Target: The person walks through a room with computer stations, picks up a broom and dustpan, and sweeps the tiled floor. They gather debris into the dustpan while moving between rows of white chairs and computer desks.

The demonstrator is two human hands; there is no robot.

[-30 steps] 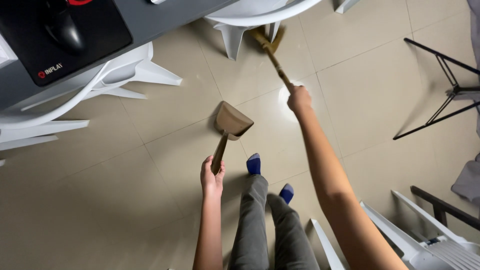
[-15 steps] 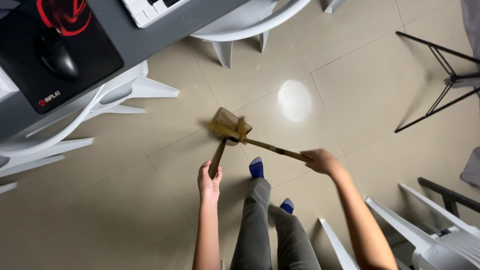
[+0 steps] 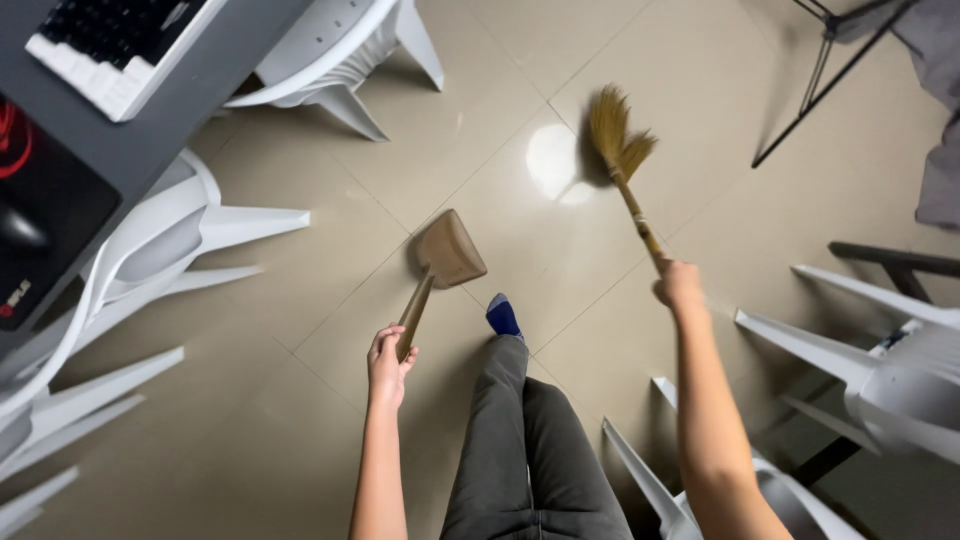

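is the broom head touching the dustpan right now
No, the broom in the right hand is out over the floor tiles, well apart from the dustpan.

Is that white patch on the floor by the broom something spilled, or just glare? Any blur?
Head view: the patch looks like a lamp reflected on glossy tile, beside the broom bristles; the bristles are slightly motion-blurred, the dustpan sharp; wide-angle lens bends the chairs at the edges.

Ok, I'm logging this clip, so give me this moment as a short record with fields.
left hand: grips the dustpan by its handle, pan resting on the floor
right hand: grips the broom, bristles out ahead to the right of the pan
floor: beige tiles
nearby: white plastic chairs, grey desk with keyboard
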